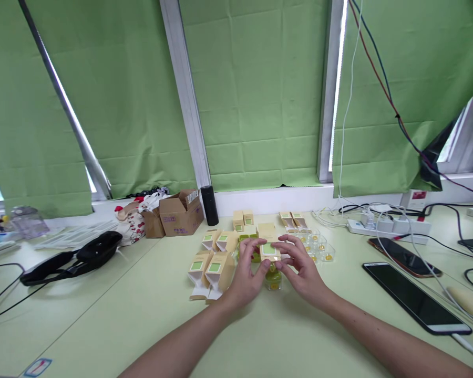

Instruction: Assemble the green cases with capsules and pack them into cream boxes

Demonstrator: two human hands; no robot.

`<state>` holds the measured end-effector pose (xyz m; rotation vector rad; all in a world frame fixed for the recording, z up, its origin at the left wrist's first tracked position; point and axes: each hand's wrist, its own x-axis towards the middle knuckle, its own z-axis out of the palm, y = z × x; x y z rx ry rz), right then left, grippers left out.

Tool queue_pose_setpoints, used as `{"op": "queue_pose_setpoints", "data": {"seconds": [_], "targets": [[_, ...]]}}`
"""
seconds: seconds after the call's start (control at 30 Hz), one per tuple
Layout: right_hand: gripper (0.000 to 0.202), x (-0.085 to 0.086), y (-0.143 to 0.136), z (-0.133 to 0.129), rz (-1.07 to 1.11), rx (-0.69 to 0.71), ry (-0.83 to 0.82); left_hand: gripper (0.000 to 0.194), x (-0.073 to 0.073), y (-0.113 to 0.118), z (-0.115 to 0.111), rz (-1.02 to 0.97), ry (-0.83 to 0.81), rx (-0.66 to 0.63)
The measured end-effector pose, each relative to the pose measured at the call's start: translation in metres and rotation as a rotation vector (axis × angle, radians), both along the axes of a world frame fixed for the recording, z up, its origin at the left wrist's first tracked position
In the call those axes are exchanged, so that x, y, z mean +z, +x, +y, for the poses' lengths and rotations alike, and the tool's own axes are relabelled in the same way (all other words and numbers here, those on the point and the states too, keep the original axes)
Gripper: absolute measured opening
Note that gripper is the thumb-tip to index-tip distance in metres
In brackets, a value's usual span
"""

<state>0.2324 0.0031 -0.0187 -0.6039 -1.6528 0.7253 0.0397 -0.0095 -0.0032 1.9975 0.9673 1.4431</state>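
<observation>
My left hand (pixel 245 278) and my right hand (pixel 305 270) meet over the table, fingers curled in from both sides. Between their fingertips is a small kraft-coloured cardboard box (pixel 270 251) with a green label. Just below the box stands a small clear container (pixel 273 281) with green and yellow contents; whether the thumbs touch it I cannot tell. Beside my left hand are several similar open boxes (pixel 219 269) with green labels. Green items (pixel 244 240) are partly hidden behind that hand. Several clear containers (pixel 319 247) with yellow centres sit beyond my right hand.
At the back stand more kraft boxes (pixel 243 217), a black cylinder (pixel 209 205) and a brown carton (pixel 183 215). Two phones, a dark one (pixel 404 256) and a white-edged one (pixel 415 297), lie right near a power strip (pixel 390 229) and cables. A black strapped device (pixel 74 258) lies left.
</observation>
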Motion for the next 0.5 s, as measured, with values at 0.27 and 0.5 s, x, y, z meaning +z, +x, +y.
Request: {"op": "queue_pose_setpoints", "data": {"seconds": [0.27, 0.5], "targets": [[0.033, -0.0015, -0.0010, 0.0011, 0.013, -0.005, 0.004, 0.044, 0.0009, -0.0011, -0.0011, -0.010, -0.003, -0.015], [0.030, -0.0025, -0.0005, 0.0014, 0.008, -0.002, -0.006, 0.038, -0.0001, 0.0011, 0.0002, -0.031, -0.022, 0.010]]}}
